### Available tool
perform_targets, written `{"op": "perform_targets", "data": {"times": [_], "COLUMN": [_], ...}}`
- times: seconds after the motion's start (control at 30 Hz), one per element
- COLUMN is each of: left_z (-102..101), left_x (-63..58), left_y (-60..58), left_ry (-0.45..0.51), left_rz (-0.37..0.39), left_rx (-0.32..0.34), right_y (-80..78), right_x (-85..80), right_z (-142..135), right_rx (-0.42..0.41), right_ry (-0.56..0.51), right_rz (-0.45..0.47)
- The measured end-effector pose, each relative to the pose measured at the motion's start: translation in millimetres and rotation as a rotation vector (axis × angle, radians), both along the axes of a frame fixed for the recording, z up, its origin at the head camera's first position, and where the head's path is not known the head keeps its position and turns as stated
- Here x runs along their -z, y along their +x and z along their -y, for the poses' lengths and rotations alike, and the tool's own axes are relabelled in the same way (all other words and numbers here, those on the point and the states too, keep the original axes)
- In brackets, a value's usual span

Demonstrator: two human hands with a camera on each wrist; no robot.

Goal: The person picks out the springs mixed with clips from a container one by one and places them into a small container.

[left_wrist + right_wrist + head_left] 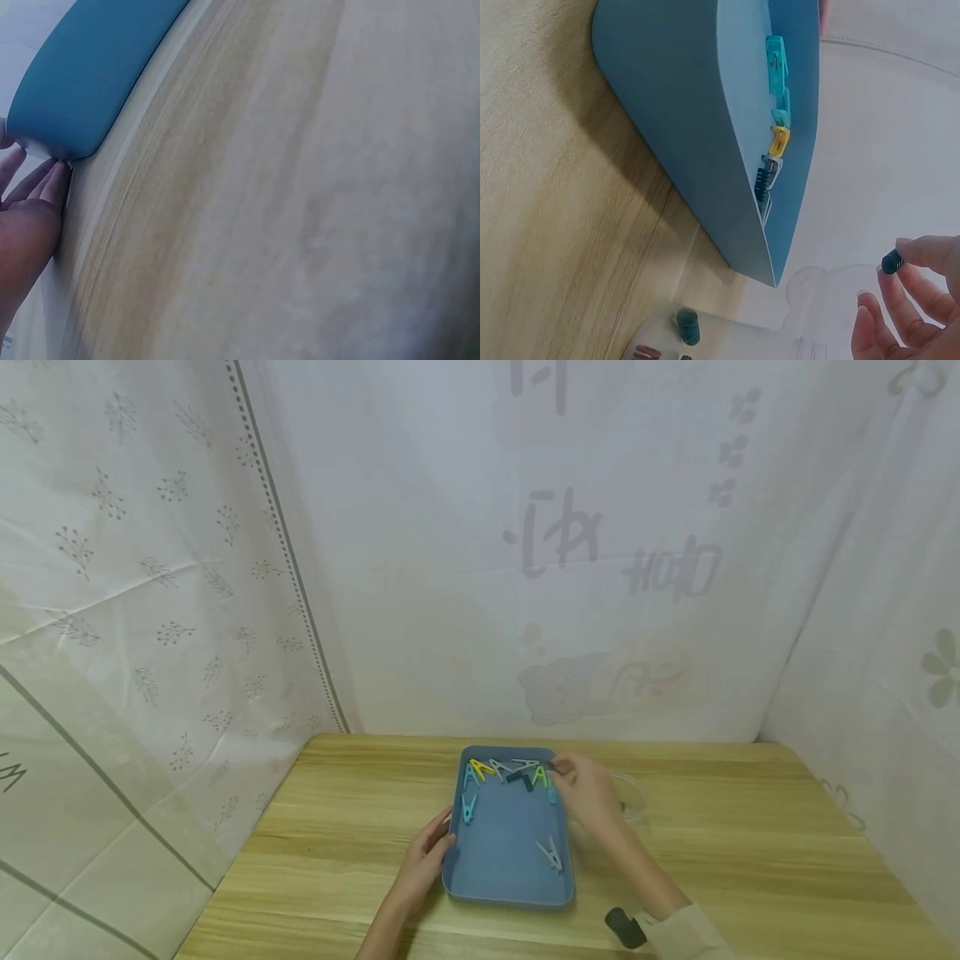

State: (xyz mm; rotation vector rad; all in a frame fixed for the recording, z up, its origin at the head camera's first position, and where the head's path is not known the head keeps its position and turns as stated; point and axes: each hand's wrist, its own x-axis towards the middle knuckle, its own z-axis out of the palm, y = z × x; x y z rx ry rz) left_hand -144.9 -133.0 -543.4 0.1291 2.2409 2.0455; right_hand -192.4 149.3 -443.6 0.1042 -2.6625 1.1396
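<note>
A blue rectangular tray (pixel 510 860) stands on the wooden table. My left hand (pixel 422 864) holds its left side, thumb near the rim; in the left wrist view the fingertips (pixel 58 174) touch low at its corner. Over the far right corner, my right hand (pixel 588 789) pinches a small dark ribbed piece (pixel 892 262) between thumb and finger. Clothespins lie in the tray: a yellow one (pixel 481 768), a teal one (pixel 468 808), a green one (pixel 540 775) and several grey ones, one grey clothespin (pixel 551 853) near the right wall. A dark piece (pixel 527 782) lies among the far ones.
A clear round container (pixel 636 797) stands right of the tray, partly behind my right hand. Inside it are a dark green cylinder (pixel 688 326) and reddish pieces (pixel 645 352). Patterned white curtains (pixel 450 568) hang behind the table (pixel 337 827) and at both sides.
</note>
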Motion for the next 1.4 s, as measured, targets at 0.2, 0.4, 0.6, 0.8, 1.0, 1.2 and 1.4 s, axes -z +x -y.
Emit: {"op": "perform_targets", "data": {"times": [0.2, 0.4, 0.6, 0.8, 1.0, 1.2, 1.4], "left_z": [0.2, 0.3, 0.8, 0.6, 0.3, 0.9, 1.3], "left_x": [-1.7, -1.7, -0.3, -0.1, -0.1, 0.5, 0.6], "left_y": [0.4, 0.7, 2.0, 1.4, 0.7, 1.0, 1.1], "left_ry": [0.008, 0.005, 0.007, 0.009, 0.005, 0.012, 0.007], "left_rz": [0.007, 0.003, 0.003, 0.007, -0.005, -0.011, -0.014], "left_rx": [0.001, 0.001, -0.004, -0.010, -0.005, 0.003, 0.002], "right_y": [5.0, 6.6, 11.6, 15.3, 16.2, 18.3, 19.9], "right_x": [-2.2, -1.4, -4.5, -5.1, -4.7, -4.7, -3.1], "right_z": [-6.0, -13.5, -19.6, -27.2, -37.1, -44.8, -51.9], "right_rx": [0.001, 0.004, 0.019, 0.040, 0.036, 0.048, 0.062], "right_ry": [-0.023, -0.032, -0.014, 0.017, 0.015, 0.000, 0.028], "right_rz": [-0.014, -0.020, 0.004, 0.003, -0.029, -0.041, -0.043]}}
